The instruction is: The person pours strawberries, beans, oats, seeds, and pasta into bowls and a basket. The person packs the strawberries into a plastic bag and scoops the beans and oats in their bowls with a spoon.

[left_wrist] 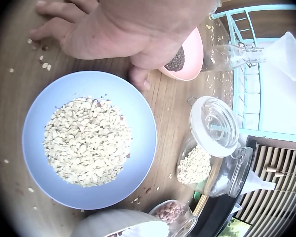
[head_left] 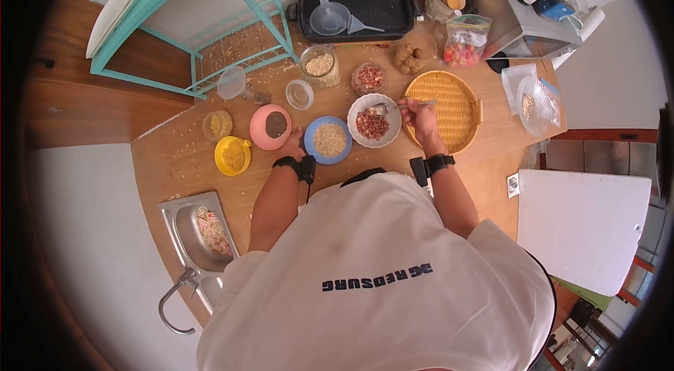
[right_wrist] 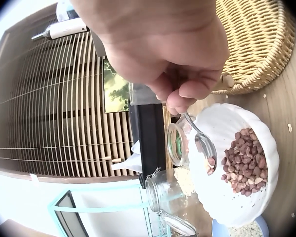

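Observation:
My right hand (right_wrist: 163, 49) grips a metal spoon (right_wrist: 205, 144), whose bowl hangs over the white scalloped bowl (right_wrist: 214, 197) with a few reddish nut pieces in it. Reddish nuts (right_wrist: 245, 160) lie heaped in that bowl. In the head view the right hand (head_left: 421, 122) is at the bowl's right side. My left hand (left_wrist: 123, 29) rests on the wooden table with fingers spread, between the blue plate (left_wrist: 34, 143) of pale flakes (left_wrist: 86, 140) and the pink bowl (left_wrist: 195, 57) of dark seeds.
A round wicker tray (head_left: 456, 115) lies to the right. Behind stand a flake jar (head_left: 319, 69), a small nut jar (head_left: 368, 79) and a black pan (head_left: 386, 9). A yellow bowl (head_left: 225, 166) and a sink (head_left: 184, 227) are at the left; a turquoise rack (head_left: 200, 62) stands behind.

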A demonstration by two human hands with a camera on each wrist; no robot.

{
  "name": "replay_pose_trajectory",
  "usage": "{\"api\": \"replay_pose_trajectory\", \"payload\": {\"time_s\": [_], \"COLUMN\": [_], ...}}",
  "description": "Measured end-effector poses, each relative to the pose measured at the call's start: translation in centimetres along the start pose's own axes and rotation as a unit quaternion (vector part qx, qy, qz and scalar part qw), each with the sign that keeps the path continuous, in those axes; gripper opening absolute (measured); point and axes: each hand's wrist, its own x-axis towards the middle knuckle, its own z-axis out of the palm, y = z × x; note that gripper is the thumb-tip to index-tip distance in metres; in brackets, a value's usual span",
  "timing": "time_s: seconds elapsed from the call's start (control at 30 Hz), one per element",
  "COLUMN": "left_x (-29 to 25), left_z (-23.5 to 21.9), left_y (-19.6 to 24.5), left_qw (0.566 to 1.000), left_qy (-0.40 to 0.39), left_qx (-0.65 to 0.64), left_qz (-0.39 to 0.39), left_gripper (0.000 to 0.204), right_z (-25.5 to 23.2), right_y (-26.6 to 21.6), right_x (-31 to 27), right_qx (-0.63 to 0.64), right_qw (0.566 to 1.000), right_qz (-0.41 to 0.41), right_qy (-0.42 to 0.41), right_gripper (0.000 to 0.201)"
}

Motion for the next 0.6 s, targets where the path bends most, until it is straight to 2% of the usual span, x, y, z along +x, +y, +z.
{"api": "replay_pose_trajectory", "payload": {"time_s": [0.13, 0.23, 0.27, 0.37, 0.43, 0.47, 0.57, 0.6], "left_x": [-2.8, -5.6, -5.0, -1.0, 0.0, 0.6, -2.6, -5.7], "left_z": [1.2, 1.9, 1.7, 0.1, -0.4, -0.6, 0.6, 1.8], "left_y": [0.3, 0.5, 0.5, 0.1, 0.1, 0.0, 0.3, 0.6], "left_qw": [0.998, 0.997, 0.997, 0.999, 0.998, 0.998, 1.0, 1.0], "left_qy": [0.066, 0.062, 0.062, 0.023, -0.048, -0.048, -0.025, 0.011], "left_qx": [0.017, 0.032, 0.033, 0.023, 0.033, 0.034, 0.003, 0.023], "left_qz": [-0.007, 0.015, 0.015, 0.012, 0.008, 0.007, 0.001, 0.004], "left_gripper": [0.043, 0.045, 0.045, 0.046, 0.051, 0.051, 0.049, 0.051], "right_z": [-0.5, -0.8, -0.8, -1.0, -1.2, -1.2, -1.6, -1.6], "right_y": [0.7, 0.7, 0.7, 0.6, 0.6, 0.6, 0.9, 0.9], "right_x": [0.2, 0.3, 0.3, 0.1, 0.4, 0.5, 0.6, 0.7], "right_qx": [-0.002, 0.015, 0.014, 0.017, 0.019, 0.022, 0.019, 0.013], "right_qw": [1.0, 1.0, 1.0, 1.0, 1.0, 0.999, 0.999, 0.999], "right_qz": [0.006, 0.005, 0.009, 0.018, 0.022, 0.022, 0.026, 0.028], "right_qy": [0.011, 0.001, -0.002, -0.004, -0.006, -0.013, -0.014, -0.01], "right_gripper": [0.023, 0.023, 0.023, 0.023, 0.023, 0.022, 0.022, 0.022]}}
